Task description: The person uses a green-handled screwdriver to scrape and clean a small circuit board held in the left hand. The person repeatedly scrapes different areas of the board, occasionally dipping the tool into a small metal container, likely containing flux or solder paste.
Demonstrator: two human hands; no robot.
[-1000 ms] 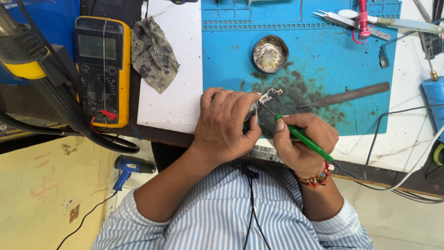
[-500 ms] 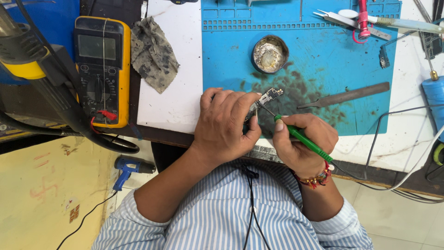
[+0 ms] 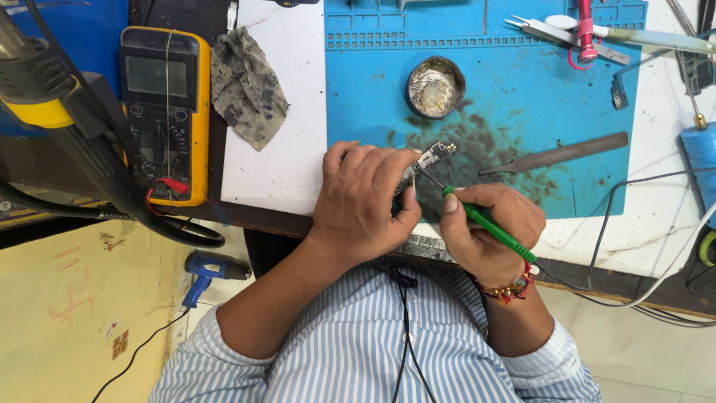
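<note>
My left hand (image 3: 364, 200) is closed around a small circuit board (image 3: 435, 157), whose metal end sticks out past my fingers over the blue work mat (image 3: 522, 97). A green-handled soldering iron (image 3: 488, 227) sits in my right hand (image 3: 488, 233), held like a pen. Its thin tip points up and left and meets the board just beside my left thumb. Both hands rest at the near edge of the bench, close together. Most of the board is hidden under my left fingers.
A round tin of flux (image 3: 435, 86) stands on the mat behind my hands. A metal spudger (image 3: 556, 155) lies to the right. A yellow multimeter (image 3: 165, 104) and a dirty rag (image 3: 247, 83) lie left. Tweezers (image 3: 548, 31) and cables sit at the back right.
</note>
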